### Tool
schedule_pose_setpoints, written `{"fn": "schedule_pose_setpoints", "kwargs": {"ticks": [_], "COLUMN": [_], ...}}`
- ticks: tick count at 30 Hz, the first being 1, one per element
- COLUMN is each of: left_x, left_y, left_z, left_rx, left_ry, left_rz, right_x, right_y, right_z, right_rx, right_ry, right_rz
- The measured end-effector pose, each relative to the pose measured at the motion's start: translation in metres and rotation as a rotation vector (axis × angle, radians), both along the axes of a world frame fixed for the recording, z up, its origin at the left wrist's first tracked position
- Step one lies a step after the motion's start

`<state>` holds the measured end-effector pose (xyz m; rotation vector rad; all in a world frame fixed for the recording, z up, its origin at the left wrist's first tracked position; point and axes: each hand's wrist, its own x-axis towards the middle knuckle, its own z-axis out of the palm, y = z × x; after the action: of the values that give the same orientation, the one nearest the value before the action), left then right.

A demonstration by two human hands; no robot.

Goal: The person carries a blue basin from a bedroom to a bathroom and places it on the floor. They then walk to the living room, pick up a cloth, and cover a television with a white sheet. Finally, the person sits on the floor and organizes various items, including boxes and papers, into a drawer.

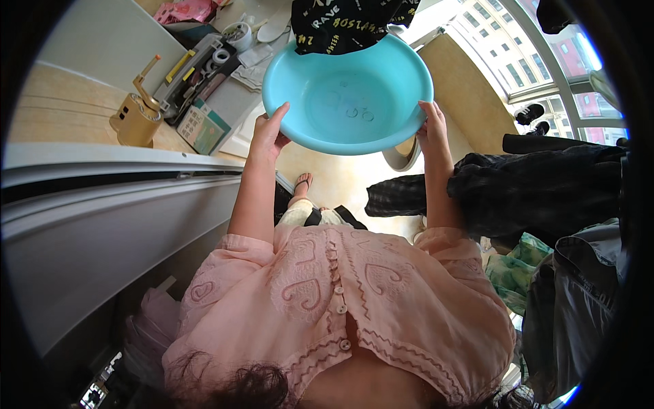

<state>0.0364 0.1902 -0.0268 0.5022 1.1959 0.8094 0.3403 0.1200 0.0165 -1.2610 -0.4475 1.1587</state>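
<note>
Hair (257, 387), left grip (268, 131), right grip (434, 128) outstretched, holding basin (349, 147), fingers (281, 140) seemingly beneath

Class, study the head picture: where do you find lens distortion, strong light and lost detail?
Head view: the fisheye lens bows the window frame, and black fills the corners; head view: daylight is brightest at upper right, with a blue fringe near the rim; head view: folds in the black garment sink into darkness, while the turquoise basin is clearly lit.
</note>
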Motion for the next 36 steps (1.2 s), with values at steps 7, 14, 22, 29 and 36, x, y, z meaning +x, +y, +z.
{"fn": "schedule_pose_setpoints", "kwargs": {"ticks": [7,14,22,29,36], "left_x": [-0.016,-0.052,-0.085,-0.107,-0.116], "left_y": [-0.128,-0.213,-0.277,-0.332,-0.393], "left_z": [-0.026,-0.006,0.021,0.028,0.034], "left_rx": [-0.076,0.054,0.183,0.38,0.333], "left_ry": [-0.014,0.129,0.244,0.407,0.401], "left_rz": [0.021,0.165,0.286,0.259,0.332], "right_x": [0.009,-0.023,-0.068,-0.047,-0.062], "right_y": [-0.056,-0.102,-0.14,-0.188,-0.231], "right_z": [-0.016,-0.037,-0.017,-0.027,-0.025], "right_rx": [-0.054,-0.134,0.023,-0.126,-0.103], "right_ry": [-0.061,-0.05,-0.155,-0.292,-0.072], "right_rz": [0.241,0.3,0.387,0.739,0.748]}}
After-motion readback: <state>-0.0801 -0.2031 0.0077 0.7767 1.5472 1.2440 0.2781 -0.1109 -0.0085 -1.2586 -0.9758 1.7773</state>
